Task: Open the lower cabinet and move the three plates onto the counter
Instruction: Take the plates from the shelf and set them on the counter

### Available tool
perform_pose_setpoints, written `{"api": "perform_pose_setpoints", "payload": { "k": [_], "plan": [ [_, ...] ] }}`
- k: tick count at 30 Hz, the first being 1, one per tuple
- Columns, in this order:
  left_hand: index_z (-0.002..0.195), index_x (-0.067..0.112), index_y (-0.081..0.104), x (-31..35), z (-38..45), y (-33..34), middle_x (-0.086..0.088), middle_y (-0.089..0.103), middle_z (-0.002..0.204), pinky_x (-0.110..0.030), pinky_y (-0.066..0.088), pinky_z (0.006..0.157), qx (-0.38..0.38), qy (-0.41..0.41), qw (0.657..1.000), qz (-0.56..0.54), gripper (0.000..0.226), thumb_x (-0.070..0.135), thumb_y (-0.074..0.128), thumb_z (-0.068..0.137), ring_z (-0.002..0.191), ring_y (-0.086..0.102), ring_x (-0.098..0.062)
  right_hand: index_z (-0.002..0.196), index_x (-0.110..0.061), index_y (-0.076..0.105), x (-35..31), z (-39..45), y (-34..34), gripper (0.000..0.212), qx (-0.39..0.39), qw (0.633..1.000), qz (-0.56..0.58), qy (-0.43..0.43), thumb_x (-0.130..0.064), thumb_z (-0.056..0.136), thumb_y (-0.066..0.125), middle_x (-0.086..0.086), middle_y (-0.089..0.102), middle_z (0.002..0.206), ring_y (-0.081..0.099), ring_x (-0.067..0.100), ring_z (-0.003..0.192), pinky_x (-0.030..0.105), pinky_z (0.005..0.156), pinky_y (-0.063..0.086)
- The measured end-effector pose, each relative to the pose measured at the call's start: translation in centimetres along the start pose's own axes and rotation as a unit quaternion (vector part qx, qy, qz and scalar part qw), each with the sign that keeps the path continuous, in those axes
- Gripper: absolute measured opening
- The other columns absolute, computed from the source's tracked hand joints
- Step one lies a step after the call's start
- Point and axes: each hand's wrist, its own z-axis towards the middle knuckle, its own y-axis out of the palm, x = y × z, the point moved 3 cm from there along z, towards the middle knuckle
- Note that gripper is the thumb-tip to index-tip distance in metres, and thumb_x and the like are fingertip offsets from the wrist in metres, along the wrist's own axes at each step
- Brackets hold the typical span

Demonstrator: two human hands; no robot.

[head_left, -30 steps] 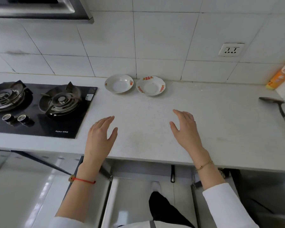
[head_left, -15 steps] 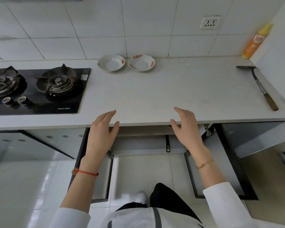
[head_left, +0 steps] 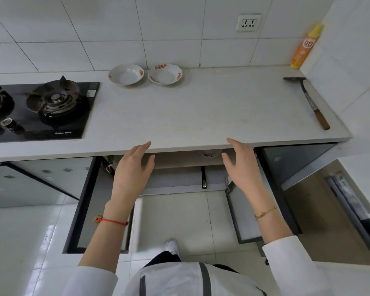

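Left hand: the left hand [head_left: 131, 170] hangs in the air just in front of the near edge of the surface [head_left: 201, 112], fingers straight and loosely spread, holding nothing.
Right hand: the right hand [head_left: 242, 167] hangs at the same height to the right, fingers also straight and spread, holding nothing.
Plates on the surface: a plain-centred plate [head_left: 126, 74] and a scalloped plate [head_left: 165, 73] with red marks on its rim sit side by side at the far edge against the tiled wall, almost touching, well beyond both hands.
Third plate: a pale round rim [head_left: 209, 153] shows in the shadow under the surface, between the two hands and nearer the right one; whether it is a plate I cannot tell.
Lower cabinet: open, with the left door [head_left: 88, 206] and the right door [head_left: 263, 201] swung out toward the person; the hands hang in the gap between them.
Inside the cabinet: mostly hidden under the surface edge.
Stove: a black gas hob [head_left: 41, 110] is set into the surface at the left.
Far right: an orange bottle [head_left: 305, 47] stands in the corner, and a spatula [head_left: 308, 101] lies near the right edge.
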Motion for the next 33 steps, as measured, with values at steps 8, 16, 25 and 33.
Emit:
{"api": "perform_pose_setpoints", "payload": {
  "k": [8,16,25,33],
  "plan": [
    [0.132,0.015,0.056,3.8,-3.6,3.9,-0.001,0.063,0.125,-0.021,0.042,0.086,-0.002,-0.016,1.0,-0.015,0.039,0.021,0.056,0.094,0.113,0.059,-0.017,0.139,-0.014,0.043,4.7,-1.7,-2.9,0.046,-0.019,1.0,-0.007,-0.002,-0.027,0.096,0.05,0.005,0.05,0.138,0.038,0.021,0.133,0.034,0.109,0.033],
    [0.13,0.015,0.058,3.6,-4.3,9.9,0.002,0.063,0.126,-0.02,0.041,0.092,-0.026,-0.031,0.999,-0.023,0.037,0.021,0.057,0.094,0.116,0.059,-0.015,0.138,-0.014,0.045,9.7,-1.3,0.0,0.044,-0.045,0.999,0.009,0.014,-0.026,0.096,0.05,0.004,0.051,0.138,0.04,0.022,0.133,0.034,0.108,0.034],
    [0.13,0.016,0.058,-3.5,-0.3,23.0,0.002,0.063,0.127,-0.018,0.04,0.089,-0.048,-0.046,0.998,-0.008,0.036,0.022,0.055,0.095,0.116,0.058,-0.014,0.135,-0.011,0.047,18.6,2.9,12.6,0.041,-0.062,0.997,0.018,0.03,-0.024,0.096,0.049,0.006,0.054,0.134,0.042,0.023,0.129,0.031,0.105,0.035],
    [0.131,0.014,0.058,-11.1,4.4,36.7,-0.003,0.063,0.128,-0.024,0.043,0.092,-0.041,-0.011,0.999,0.006,0.039,0.023,0.056,0.093,0.117,0.059,-0.019,0.133,-0.011,0.048,28.5,7.3,24.0,0.041,-0.024,0.999,0.018,0.03,-0.026,0.095,0.05,0.008,0.055,0.132,0.044,0.026,0.126,0.035,0.104,0.038]
  ]
}}
